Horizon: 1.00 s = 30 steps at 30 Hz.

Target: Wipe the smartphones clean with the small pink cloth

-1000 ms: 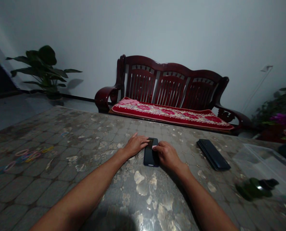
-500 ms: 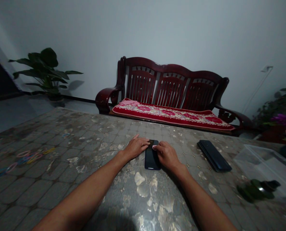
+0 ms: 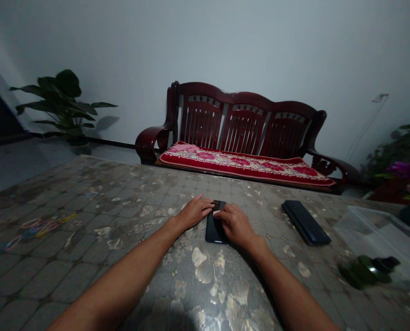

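Note:
A black smartphone (image 3: 216, 230) lies flat on the patterned tablecloth in front of me. My left hand (image 3: 195, 211) rests at its upper left edge, fingers stretched out, the fingertips touching the phone's top part. From the right, my right hand (image 3: 237, 223) reaches over the screen with thumb and fingers pinched together. Between those fingers shows a small whitish-pink piece (image 3: 216, 214), pressed against the upper part of the screen; its kind is too small to make out.
To the right lie a dark phone-like slab (image 3: 306, 223), a clear plastic box (image 3: 366, 230) and a green bottle (image 3: 366, 271) with a black cap. Several coloured rubber bands (image 3: 41, 227) are scattered at left. Beyond the table (image 3: 122, 184) stands a wooden bench (image 3: 239, 124).
My right hand has slid a little to the left across the phone's screen with the pale piece. My left hand stays at the phone's upper left edge.

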Motion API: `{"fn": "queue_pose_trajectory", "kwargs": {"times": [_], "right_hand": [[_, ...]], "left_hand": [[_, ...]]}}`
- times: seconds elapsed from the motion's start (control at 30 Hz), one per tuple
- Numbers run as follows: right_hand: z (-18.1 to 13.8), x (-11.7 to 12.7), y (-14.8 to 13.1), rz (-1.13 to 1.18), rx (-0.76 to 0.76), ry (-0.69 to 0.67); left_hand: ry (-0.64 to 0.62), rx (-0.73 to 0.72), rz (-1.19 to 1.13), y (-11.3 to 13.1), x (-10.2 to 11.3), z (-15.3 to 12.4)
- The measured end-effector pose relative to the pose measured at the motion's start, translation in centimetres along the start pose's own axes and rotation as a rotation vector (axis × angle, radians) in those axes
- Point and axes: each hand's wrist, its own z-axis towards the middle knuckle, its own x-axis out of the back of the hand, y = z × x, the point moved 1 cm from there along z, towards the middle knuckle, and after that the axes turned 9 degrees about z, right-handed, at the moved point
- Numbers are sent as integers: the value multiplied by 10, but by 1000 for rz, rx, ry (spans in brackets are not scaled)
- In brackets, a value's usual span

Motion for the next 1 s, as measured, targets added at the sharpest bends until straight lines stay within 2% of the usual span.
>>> {"fn": "queue_pose_trajectory", "kwargs": {"times": [0.13, 0.33, 0.4, 0.6, 0.83, 1.0], "right_hand": [[-3, -1, -10, 39, 105, -86], [1, 1, -3, -47, -86, 2], [0, 2, -1, -49, -99, 11], [-5, 2, -12, 20, 74, -91], [-2, 6, -3, -24, -99, 2], [-4, 8, -10, 15, 42, -110]], "left_hand": [[-16, 11, -25, 0, 0, 1], [-11, -6, -23, 3, 3, 0], [-6, -20, -16, 3, 3, 0], [23, -30, 17, 3, -1, 0], [8, -42, 21, 6, 4, -1], [7, -21, 18, 4, -1, 0]]}}
